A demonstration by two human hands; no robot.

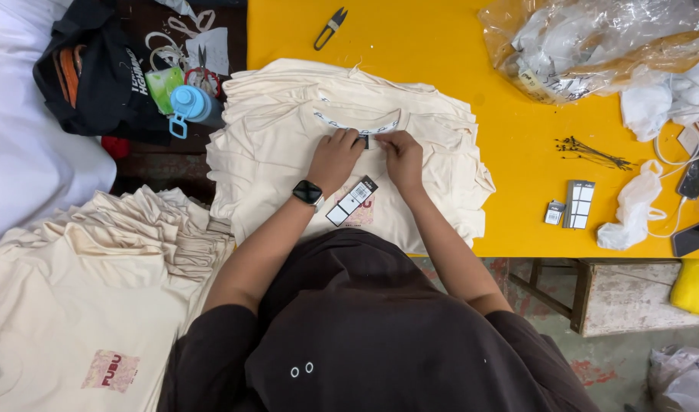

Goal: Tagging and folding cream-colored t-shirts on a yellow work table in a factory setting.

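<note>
A stack of cream T-shirts (273, 145) lies on the yellow table (517, 130). My left hand (334, 159), with a dark smartwatch on its wrist, and my right hand (401, 155) meet at the neck label of the top shirt. Both pinch something small and dark there; what it is stays hidden by the fingers. A black and white hang tag (351, 201) lies on the shirt between my forearms, just below my hands.
A second pile of cream shirts (98, 267) lies at lower left. Thread snips (330, 27) rest at the table's far edge. Clear plastic bags (593, 46), black tag pins (593, 152), sticker sheets (578, 204), a phone (697, 172), a blue bottle (191, 105) and a black bag (90, 69) surround the work area.
</note>
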